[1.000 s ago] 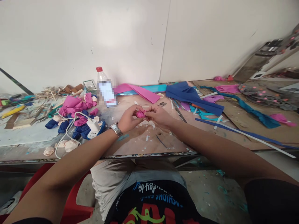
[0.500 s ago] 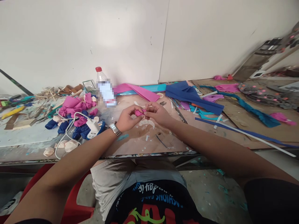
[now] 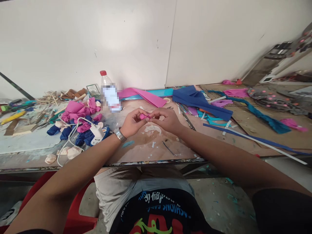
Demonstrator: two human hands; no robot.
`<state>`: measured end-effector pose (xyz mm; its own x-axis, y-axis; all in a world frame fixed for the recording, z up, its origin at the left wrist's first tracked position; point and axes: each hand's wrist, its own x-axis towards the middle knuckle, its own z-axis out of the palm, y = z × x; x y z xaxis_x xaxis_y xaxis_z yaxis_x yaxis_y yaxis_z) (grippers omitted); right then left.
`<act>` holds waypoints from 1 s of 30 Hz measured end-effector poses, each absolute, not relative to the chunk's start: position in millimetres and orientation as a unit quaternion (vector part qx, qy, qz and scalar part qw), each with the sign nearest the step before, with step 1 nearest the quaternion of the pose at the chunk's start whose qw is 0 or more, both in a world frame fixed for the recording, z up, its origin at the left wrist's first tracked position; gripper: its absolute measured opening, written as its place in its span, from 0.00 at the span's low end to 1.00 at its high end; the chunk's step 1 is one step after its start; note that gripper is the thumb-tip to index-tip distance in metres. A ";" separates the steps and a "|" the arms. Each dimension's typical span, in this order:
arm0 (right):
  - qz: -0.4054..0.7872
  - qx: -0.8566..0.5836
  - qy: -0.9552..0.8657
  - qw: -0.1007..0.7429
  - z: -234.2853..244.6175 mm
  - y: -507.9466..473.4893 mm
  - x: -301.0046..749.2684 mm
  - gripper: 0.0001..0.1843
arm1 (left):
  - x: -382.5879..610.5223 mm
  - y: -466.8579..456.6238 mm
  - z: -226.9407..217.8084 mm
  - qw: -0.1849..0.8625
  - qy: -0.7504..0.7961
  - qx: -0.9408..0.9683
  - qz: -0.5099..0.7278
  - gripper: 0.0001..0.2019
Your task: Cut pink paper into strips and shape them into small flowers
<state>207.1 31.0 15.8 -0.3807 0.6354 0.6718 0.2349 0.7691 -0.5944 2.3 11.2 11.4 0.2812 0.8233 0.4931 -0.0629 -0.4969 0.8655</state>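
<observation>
Both of my hands meet above the middle of the worktable [image 3: 146, 149]. My left hand [image 3: 132, 123], with a metal watch on the wrist, and my right hand [image 3: 165, 119] pinch a small rolled pink foam piece [image 3: 144, 116] between their fingertips. The fingers of both hands are curled closed around it, so most of the piece is hidden. A white scrap [image 3: 152, 129] lies on the table just under my hands.
A heap of pink and blue foam rolls [image 3: 78, 120] and a white power strip [image 3: 97, 132] lie at the left. A plastic bottle [image 3: 109, 92] stands behind them. Pink [image 3: 148, 95] and blue [image 3: 200, 100] foam sheets, strips and offcuts cover the back and right.
Both hands have drifted slightly up and away from me with the pink piece, and the fingers have shifted their hold on it a little.
</observation>
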 end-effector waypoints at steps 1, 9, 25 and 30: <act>0.197 -0.265 -0.809 0.487 15.9 31.2 207.1 0.12 | 2.2 11.3 11.1 0.419 0.277 0.682 0.532 0.14; 0.193 -0.248 -0.814 0.489 15.1 31.7 205.0 0.11 | 0.8 10.6 11.6 0.418 0.277 0.696 0.514 0.13; 0.170 -0.258 -0.816 0.488 15.7 28.8 204.2 0.13 | 2.2 9.0 14.3 0.412 0.291 0.693 0.515 0.15; 0.147 -0.232 -0.820 0.502 16.4 27.9 204.4 0.12 | 2.7 7.1 18.3 0.399 0.285 0.697 0.524 0.15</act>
<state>204.4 27.9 16.4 -0.3890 0.5281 0.7548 0.2323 0.8491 -0.4744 2.7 7.1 18.3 0.2893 0.8149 0.5022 -0.0209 -0.5191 0.8545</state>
